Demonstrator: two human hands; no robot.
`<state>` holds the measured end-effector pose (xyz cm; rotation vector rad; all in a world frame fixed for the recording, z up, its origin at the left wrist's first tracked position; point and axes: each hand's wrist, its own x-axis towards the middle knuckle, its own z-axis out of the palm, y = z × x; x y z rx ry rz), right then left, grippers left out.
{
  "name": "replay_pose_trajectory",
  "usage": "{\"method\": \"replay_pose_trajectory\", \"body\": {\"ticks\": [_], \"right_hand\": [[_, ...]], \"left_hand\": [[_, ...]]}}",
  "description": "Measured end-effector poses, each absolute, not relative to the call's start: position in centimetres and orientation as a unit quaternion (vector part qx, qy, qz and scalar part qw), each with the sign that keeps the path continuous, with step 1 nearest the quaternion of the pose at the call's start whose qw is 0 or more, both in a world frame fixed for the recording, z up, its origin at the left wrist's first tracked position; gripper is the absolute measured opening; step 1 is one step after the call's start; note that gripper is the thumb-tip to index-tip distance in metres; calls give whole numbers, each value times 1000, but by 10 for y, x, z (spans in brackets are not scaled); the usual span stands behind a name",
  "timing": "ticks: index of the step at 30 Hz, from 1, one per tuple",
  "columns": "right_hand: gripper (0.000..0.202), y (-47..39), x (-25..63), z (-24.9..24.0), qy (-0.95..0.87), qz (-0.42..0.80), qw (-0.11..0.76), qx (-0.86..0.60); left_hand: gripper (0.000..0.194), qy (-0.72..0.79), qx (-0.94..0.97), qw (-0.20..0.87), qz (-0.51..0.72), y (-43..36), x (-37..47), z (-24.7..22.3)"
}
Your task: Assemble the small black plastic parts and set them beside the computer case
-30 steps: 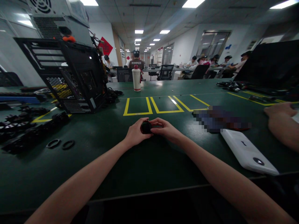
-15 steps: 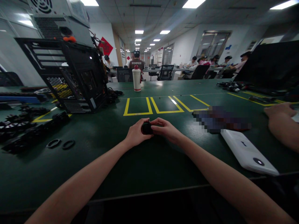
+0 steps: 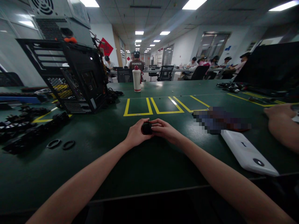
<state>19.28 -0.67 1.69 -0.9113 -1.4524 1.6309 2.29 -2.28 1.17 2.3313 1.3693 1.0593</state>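
A small round black part (image 3: 146, 128) is held between my two hands, low over the middle of the green table (image 3: 149, 168). Its exact kind I cannot make out. My left hand (image 3: 136, 133) wraps its thumb and fingers around the left side of it. From the other side my right hand (image 3: 164, 130) grips it with the fingertips. Much of the part is hidden by the fingers. Away to the left lie two black rings (image 3: 53, 143), flat on the table and close together.
Left stands an open black computer case (image 3: 77, 74), with black parts (image 3: 35, 132) before it. A white cup (image 3: 137, 81) stands behind yellow tape outlines (image 3: 137, 114). To the right lie a white device (image 3: 249, 152) and a blurred object (image 3: 219, 119); another person's hand (image 3: 280, 113) is beyond.
The fingers of my right hand have shifted slightly on the black part. My left hand and the things on the table look the same.
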Motion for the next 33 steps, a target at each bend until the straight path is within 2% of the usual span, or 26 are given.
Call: {"method": "replay_pose_trajectory", "body": {"ticks": [4, 13, 23, 25, 30, 33], "right_hand": [[22, -8, 191, 18, -577, 615, 411, -347], [35, -4, 190, 14, -559, 608, 447, -344], [27, -6, 184, 11, -611, 532, 476, -342], [29, -4, 183, 7, -614, 517, 467, -370], [28, -2, 187, 7, -626, 549, 373, -409], [30, -4, 192, 13, -634, 567, 378, -366]], "left_hand": [[63, 465, 800, 123, 359, -25, 23, 13], [63, 463, 801, 131, 358, -24, 23, 13], [63, 469, 796, 133, 358, -26, 25, 14], [63, 470, 796, 132, 358, -26, 24, 14], [63, 464, 799, 126, 360, -25, 24, 13], [63, 469, 798, 120, 359, -24, 24, 13]]}}
